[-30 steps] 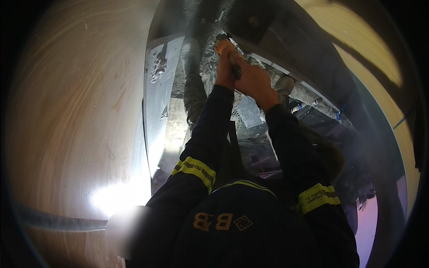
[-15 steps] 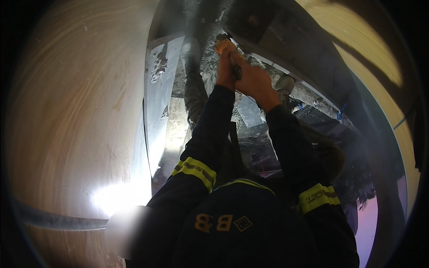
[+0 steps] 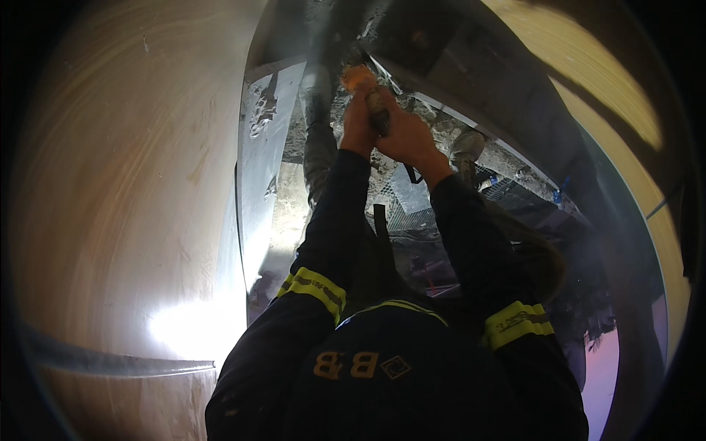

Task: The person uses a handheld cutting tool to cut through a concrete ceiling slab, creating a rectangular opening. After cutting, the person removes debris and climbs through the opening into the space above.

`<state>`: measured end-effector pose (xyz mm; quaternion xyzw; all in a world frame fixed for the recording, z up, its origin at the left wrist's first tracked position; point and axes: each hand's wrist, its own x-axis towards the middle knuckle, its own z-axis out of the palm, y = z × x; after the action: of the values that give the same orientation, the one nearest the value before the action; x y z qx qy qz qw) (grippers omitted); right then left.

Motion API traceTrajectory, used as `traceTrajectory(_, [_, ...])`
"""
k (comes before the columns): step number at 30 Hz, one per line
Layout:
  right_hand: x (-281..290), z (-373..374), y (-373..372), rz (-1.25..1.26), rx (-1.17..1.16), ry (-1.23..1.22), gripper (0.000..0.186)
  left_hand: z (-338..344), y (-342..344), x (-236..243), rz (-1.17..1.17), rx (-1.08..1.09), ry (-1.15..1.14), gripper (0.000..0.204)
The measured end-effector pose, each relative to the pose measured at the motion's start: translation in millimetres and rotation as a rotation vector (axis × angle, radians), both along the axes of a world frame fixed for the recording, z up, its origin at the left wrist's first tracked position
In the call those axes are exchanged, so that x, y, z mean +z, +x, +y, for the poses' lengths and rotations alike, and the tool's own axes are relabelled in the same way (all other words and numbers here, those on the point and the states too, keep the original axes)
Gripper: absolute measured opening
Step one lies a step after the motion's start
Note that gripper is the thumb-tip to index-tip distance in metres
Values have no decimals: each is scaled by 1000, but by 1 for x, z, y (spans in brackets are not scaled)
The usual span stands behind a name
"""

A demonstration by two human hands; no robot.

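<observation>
An orange power tool with a dark grip point(image 3: 359, 76) is held in both hands, its head against or close to the rough, dusty surface point(image 3: 346, 110) beside a metal edge; the exact contact is unclear. My left hand point(image 3: 357, 121) wraps round the tool from the left, and my right hand point(image 3: 406, 136) grips the dark handle from the right. Dusty grey-clad legs and feet show either side of the hands, one at the left point(image 3: 318, 125) and one at the right point(image 3: 465, 151).
A tan curved wall point(image 3: 118, 206) with a bright glare fills the left. A grey panel point(image 3: 268, 103) stands beside it. A dark beam point(image 3: 507, 81) crosses upper right, with another yellowish curved panel point(image 3: 603, 73) beyond. Dark mesh point(image 3: 408, 213) lies below my hands.
Both hands and the tool have shifted slightly left, and my right hand also a little down. The blurred pale shape at the lower left no longer shows.
</observation>
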<state>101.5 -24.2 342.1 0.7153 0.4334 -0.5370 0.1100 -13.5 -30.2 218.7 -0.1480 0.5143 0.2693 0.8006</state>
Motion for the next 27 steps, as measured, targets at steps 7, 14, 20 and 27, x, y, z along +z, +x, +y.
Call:
traceTrajectory(7, [6, -6, -10, -6, -26, 23, 106, 19, -9, 22, -65, 105, -108, 36])
traceTrajectory(14, [11, -20, -21, 35, -131, 14, 107, 11, -12, 27, 137, 15, -45, 34])
traceTrajectory(20, [13, -18, -18, 3, -81, 29, 107, 8, -9, 21, 90, 3, -31, 34])
traceTrajectory(27, [17, -10, 5, -63, 45, 91, 100, 6, 19, 22, -79, 117, -48, 36])
